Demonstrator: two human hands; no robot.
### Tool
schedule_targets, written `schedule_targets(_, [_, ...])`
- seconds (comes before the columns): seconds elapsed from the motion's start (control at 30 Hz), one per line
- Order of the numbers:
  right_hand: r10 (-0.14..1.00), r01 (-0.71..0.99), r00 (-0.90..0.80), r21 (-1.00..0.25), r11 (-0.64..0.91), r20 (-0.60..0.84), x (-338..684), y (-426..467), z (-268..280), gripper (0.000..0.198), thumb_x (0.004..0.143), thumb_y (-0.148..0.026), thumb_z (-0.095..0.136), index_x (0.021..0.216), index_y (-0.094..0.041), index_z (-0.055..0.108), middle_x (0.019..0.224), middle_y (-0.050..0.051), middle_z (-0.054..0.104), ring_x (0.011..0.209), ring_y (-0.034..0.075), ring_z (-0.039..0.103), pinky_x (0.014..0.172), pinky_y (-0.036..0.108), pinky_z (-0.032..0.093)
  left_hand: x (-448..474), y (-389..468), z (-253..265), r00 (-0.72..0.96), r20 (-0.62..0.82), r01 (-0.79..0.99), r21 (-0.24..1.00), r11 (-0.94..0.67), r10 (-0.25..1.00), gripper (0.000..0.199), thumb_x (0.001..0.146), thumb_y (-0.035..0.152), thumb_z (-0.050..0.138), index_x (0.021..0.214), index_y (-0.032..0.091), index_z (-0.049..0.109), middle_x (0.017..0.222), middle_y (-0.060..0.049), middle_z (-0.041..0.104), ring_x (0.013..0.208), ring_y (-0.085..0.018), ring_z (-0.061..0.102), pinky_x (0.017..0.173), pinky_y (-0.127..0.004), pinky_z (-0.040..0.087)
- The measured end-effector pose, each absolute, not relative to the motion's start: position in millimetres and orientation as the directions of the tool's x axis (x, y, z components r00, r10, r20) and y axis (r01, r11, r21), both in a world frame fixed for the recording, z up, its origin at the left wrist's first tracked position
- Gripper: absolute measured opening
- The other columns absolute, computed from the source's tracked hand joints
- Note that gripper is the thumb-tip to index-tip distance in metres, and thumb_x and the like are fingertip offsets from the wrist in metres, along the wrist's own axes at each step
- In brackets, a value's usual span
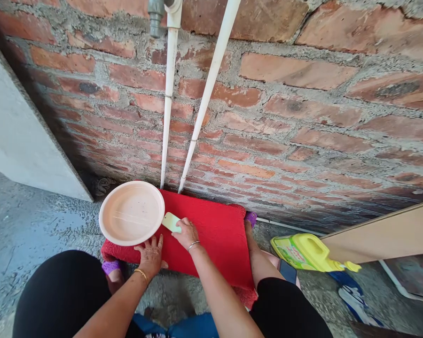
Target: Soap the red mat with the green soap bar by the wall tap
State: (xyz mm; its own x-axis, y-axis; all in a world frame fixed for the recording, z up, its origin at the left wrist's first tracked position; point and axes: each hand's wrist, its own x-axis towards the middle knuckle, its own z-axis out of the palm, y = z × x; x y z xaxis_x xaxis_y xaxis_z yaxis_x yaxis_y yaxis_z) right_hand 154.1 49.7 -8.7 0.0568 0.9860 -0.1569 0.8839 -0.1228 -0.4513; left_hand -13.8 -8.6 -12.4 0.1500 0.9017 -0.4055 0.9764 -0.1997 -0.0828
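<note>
A red cloth (211, 220) with a fluffy edge lies spread over a low, flat support in front of me. My right hand (186, 233) grips a pale green scrub brush (171, 222) with a small hole at its end, down on the cloth; its underside is hidden. My left hand (150, 257) rests with its fingers spread on the near edge of the cloth, just below a pale pink basin (105, 225). The basin stands on the cloth's left end and has a little water with dark specks in it.
Two white pipes (167, 112) run down the brick wall (285, 108) behind the cloth, with a grey tap (156, 19) above. To the right lies a yellow detergent jug (303, 251) near a leaning board (384, 230). A grey panel (24, 126) stands left on wet concrete.
</note>
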Motion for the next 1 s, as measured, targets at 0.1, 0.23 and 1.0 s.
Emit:
schedule_targets(0.1, [0.975, 0.884, 0.133, -0.424, -0.198, -0.177, 201.3, 45.3, -6.3, 0.021, 0.072, -0.035, 0.069, 0.09, -0.026, 0.065, 0.095, 0.0, 0.058, 0.083, 0.016, 0.056, 0.075, 0.025, 0.04, -13.1, -8.9, -10.8, 0.15, -0.41, 0.973, -0.097, -0.207, 0.9, 0.104, 0.06, 0.062, 0.073, 0.148, 0.029, 0.027, 0.147, -0.021, 0.038, 0.118, -0.05, 0.041, 0.078, -0.072, 0.042])
schedule_targets(0.23, [0.842, 0.779, 0.494, -0.32, -0.539, -0.216, 286.1, 21.2, -5.0, 0.026, 0.071, -0.042, 0.069, 0.09, -0.025, 0.064, 0.094, 0.002, 0.059, 0.083, 0.017, 0.06, 0.076, 0.028, 0.044, -12.9, -10.0, -10.1, 0.148, -0.403, 0.973, -0.103, -0.205, 0.903, 0.104, 0.06, 0.061, 0.073, 0.148, 0.03, 0.027, 0.148, -0.021, 0.037, 0.12, -0.051, 0.04, 0.078, -0.072, 0.042])
schedule_targets(1.0, [0.992, 0.899, 0.014, -0.432, -0.066, -0.123, 132.6, 109.1, -1.9, 0.027, 0.068, -0.038, 0.074, 0.092, -0.027, 0.066, 0.1, 0.003, 0.058, 0.095, 0.02, 0.055, 0.085, 0.03, 0.04, -12.4, -11.5, -24.7, 0.16, -0.347, 0.966, -0.137, -0.218, 0.924, 0.103, 0.058, 0.064, 0.073, 0.147, 0.031, 0.03, 0.142, -0.02, 0.045, 0.115, -0.047, 0.045, 0.078, -0.07, 0.043])
